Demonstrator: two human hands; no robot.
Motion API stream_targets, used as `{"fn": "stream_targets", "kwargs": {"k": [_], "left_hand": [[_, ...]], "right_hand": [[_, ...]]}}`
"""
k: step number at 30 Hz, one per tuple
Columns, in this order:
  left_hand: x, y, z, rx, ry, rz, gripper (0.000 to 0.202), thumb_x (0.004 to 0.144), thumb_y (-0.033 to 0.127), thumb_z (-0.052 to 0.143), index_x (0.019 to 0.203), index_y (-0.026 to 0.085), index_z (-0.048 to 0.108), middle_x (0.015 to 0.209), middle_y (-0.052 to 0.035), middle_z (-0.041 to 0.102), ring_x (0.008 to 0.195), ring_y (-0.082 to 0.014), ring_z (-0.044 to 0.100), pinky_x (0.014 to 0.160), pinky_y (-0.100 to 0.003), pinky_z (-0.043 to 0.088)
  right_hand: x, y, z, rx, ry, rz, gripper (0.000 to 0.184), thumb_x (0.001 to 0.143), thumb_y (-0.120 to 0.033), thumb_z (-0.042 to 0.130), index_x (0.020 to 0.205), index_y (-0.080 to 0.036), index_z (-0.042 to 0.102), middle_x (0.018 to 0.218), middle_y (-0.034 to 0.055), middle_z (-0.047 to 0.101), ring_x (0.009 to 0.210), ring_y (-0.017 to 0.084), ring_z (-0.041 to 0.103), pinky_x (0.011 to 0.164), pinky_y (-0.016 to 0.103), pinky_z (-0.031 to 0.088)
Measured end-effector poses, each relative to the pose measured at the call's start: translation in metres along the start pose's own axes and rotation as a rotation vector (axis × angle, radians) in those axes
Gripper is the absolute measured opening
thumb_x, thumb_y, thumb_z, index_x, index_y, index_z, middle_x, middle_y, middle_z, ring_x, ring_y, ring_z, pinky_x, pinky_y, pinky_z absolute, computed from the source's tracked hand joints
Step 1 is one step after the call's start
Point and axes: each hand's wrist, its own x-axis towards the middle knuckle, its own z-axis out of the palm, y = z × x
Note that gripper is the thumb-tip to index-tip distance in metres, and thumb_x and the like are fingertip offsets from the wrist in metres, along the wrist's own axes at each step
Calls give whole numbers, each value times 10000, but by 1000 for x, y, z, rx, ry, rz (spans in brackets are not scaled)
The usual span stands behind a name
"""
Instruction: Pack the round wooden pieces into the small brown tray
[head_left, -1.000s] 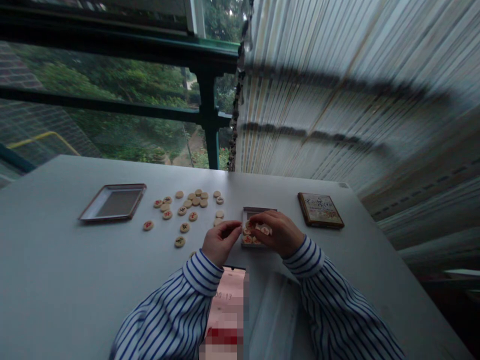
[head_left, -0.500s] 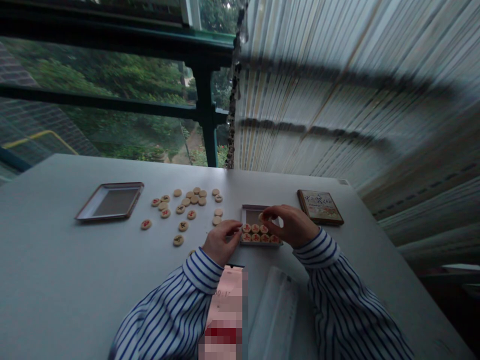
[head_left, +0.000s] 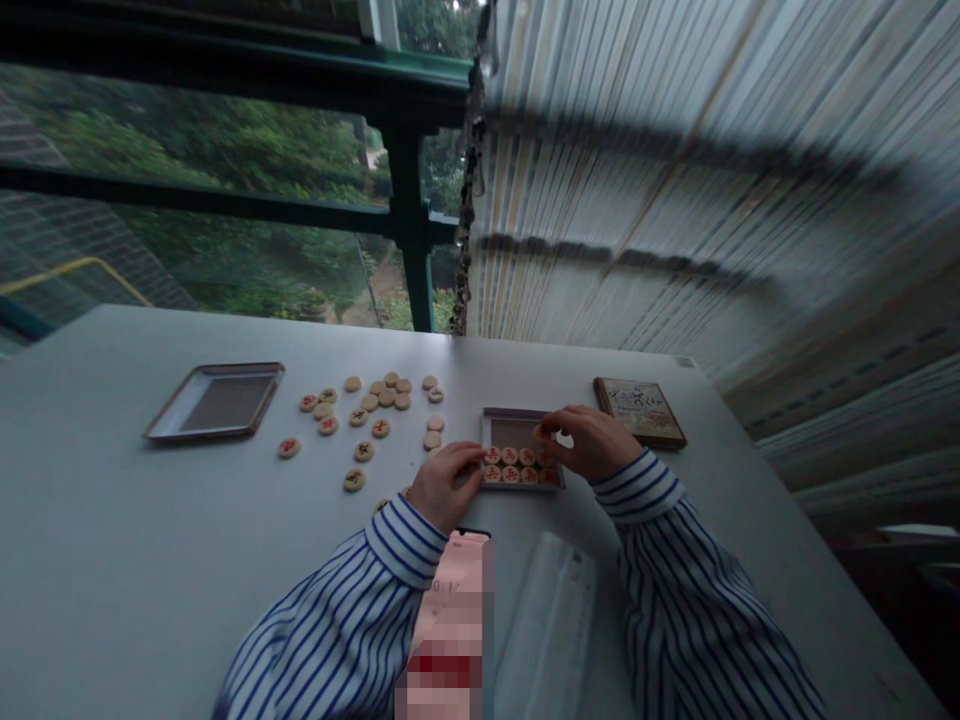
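A shallow open box [head_left: 517,412] holds two rows of round Chinese chess pieces [head_left: 510,474] with red characters. My left hand [head_left: 448,486] is at the box's left side, its fingers bent and closed at the wall. Between the thumb and fingers of my right hand [head_left: 592,442] is a pale chess piece [head_left: 541,432], held inside the box near its right wall, just above the upper row. The back of the box shows bare grey bottom. Left of the box, several loose chess pieces [head_left: 364,451] lie scattered, some face down, others with red or black characters.
The box's tray-like lid [head_left: 268,400] lies at the table's far left. A decorated flat box [head_left: 643,412] is at the right. Near me are a phone [head_left: 457,560] with a pink screen and a clear plastic sleeve [head_left: 547,620]. Windows and a curtain border the white table [head_left: 187,560].
My right hand has shifted slightly right, bringing its piece toward the box's right wall. My left fingers have moved slightly right against the box's left side.
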Motion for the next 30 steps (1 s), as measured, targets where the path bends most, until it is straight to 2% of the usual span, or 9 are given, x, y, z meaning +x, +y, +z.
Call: {"fn": "stream_targets", "kwargs": {"k": [10,21,30], "left_hand": [[0,1,0,-7,-24,-24,218,703,123,514,899,128,611,916,-91,641,853,-165,604,774,-303,510],[0,1,0,-7,-21,-22,203,698,133,518,874,154,618,914,-81,644,850,-169,605,775,-318,508],[0,2,-1,-14,-57,-42,217,700,129,520,891,131,623,933,-96,640,863,-169,598,792,-307,499]], "right_hand": [[4,9,11,-51,-53,81,242,787,-364,460,873,-219,633,813,47,605,754,139,551,708,238,391],[6,11,14,-42,-103,100,250,792,-369,465,885,-217,641,822,58,598,736,142,557,706,238,398],[7,16,20,-26,-118,88,277,806,-402,436,866,-229,644,801,50,591,715,131,557,695,229,399]]}}
